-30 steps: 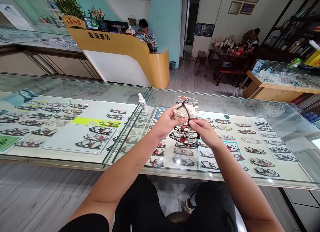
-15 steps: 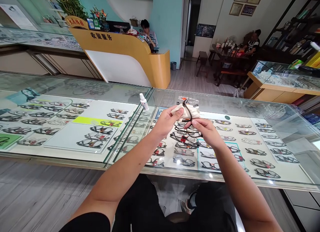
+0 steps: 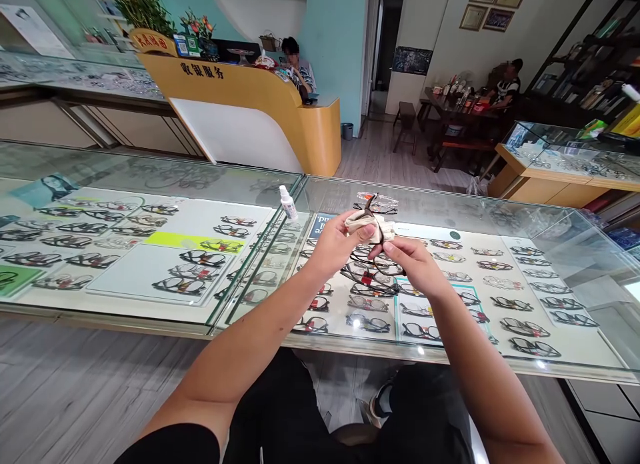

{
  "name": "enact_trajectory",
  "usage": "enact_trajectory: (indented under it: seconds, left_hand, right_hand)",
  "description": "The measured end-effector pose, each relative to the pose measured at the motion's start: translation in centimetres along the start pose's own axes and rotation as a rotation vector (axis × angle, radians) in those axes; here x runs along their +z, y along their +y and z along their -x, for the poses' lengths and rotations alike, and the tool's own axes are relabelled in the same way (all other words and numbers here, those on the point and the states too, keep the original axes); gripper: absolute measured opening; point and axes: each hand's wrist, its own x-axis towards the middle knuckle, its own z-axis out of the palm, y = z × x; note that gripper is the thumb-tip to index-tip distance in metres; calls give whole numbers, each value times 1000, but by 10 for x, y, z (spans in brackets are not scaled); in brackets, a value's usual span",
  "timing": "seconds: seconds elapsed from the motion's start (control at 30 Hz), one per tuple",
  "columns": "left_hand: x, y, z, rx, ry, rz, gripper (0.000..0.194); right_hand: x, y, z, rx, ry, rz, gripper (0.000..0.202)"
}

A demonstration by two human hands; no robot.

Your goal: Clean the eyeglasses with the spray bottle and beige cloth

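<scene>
Left hand (image 3: 336, 247) is clamped on a pale cloth (image 3: 388, 229), thumb pressed on its near face, and from my remote seat I see it bunched against a pair of dark glasses (image 3: 381, 238). Right hand (image 3: 414, 263) pinches the glasses between thumb and fingertips, just beside the cloth. I judge that this narrow pinch steadies the light frame against the left hand's pressure. One dark, curved part rises past the cloth; I can't tell whether it is rim or temple. The lower part merges with what lies behind it, so I can't trace its outline fully.

Both hands meet in the air above the glass tabletop (image 3: 480, 214), which presumably leaves the glasses free to be turned without touching it. A white bottle (image 3: 288, 204) stands upright on the glass, near the left hand and close to the seam between two cases, seemingly set within reach yet clear of both forearms.

Under the glass I see display frames (image 3: 369, 304) in rows, folded and spaced apart, I'd guess so each can be viewed from above. Off to the left, a white board (image 3: 125, 277) bears a few more.

Farther out, a person (image 3: 303, 74) sits behind a cash desk (image 3: 320, 141), and another (image 3: 505, 87) sits at a dark table (image 3: 450, 104), both well apart from my work.
</scene>
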Motion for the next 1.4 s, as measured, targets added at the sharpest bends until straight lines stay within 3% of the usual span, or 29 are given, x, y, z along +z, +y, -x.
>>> enact_trajectory:
  seconds: [0.2,0.47,0.6,0.7,0.77,0.93,1.0,1.23,1.4]
  left_hand:
    - [0,1,1,16,69,-45,58]
    - [-3,-4,-8,-16,47,123,55]
    - [-10,-11,-8,180,219,-171,52]
    - [-14,-17,-3,415,381,-555,45]
    - [-15,-20,0,557,419,-733,42]
    - [-15,-22,0,878,257,-841,25]
    - [-16,-22,-1,945,183,-846,24]
    - [-19,-17,1,842,-16,-911,34]
    - [-17,-15,0,883,-90,-888,35]
  right_hand:
    - [8,-6,1,21,-64,-36,48]
    - [2,-11,2,80,201,-303,43]
    - [-4,-19,3,140,309,-550,34]
    - [-6,-20,3,212,315,-686,32]
    - [-7,-17,3,253,291,-741,33]
    - [-6,-11,3,307,184,-784,35]
    - [-5,-11,3,320,157,-770,36]
    - [-1,-9,3,399,29,-847,34]
    - [1,-8,2,418,-15,-848,34]
